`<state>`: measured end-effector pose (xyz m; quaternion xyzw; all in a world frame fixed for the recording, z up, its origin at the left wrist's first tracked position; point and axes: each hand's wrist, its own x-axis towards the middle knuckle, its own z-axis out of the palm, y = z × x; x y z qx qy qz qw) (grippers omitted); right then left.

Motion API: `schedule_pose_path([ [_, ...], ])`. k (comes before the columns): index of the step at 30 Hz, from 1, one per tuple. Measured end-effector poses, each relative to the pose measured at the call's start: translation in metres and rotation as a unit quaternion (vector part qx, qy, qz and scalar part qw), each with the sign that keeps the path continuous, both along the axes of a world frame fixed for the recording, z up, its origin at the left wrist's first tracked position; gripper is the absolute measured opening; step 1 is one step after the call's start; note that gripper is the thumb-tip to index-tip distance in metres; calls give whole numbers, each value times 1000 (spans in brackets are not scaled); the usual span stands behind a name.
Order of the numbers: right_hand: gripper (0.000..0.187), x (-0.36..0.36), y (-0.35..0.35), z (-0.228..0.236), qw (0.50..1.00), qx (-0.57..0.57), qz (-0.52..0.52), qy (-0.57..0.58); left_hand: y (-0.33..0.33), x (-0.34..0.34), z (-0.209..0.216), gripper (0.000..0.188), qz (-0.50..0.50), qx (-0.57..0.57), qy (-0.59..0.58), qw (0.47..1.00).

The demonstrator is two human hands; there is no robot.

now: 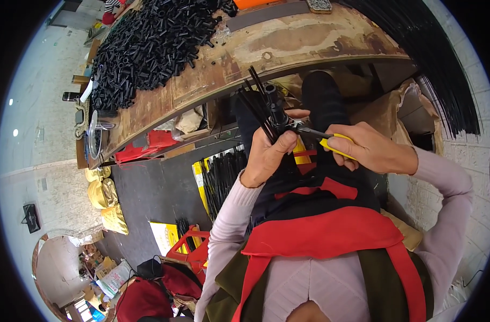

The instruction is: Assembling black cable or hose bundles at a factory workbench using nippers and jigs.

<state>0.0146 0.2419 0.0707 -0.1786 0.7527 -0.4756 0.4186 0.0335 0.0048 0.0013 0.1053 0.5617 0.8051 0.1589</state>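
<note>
Just above my lap, my left hand [267,156] is closed around a bundle of thin black rods [254,104] and a black tubular fitting [275,104]. The rods fan up and away past the fitting. From the right, my right hand [378,147] grips a yellow-handled tool [339,144], which looks like pliers. Its dark metal end points left and reaches the base of the fitting by my left thumb. Small pale metal shows at that spot, but my fingers hide exactly how the tip meets it.
A worn wooden workbench [288,43] crosses ahead, with a heap of short black tubes [148,48] at its left. Long black rods [433,59] hang over its right end. A brown sack [387,107] stands below right; bundled rods [223,174] and a red stool [188,241] stand left.
</note>
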Motion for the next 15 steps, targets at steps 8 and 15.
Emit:
schedule_pose_path([
  [8,35,11,-2,-20,990,-67,-25,119,-3,4,0,57,-5,-9,4,1000],
  [15,24,0,6,9,979,-20,7,200,-1,3,2,51,-24,21,-3,1000],
])
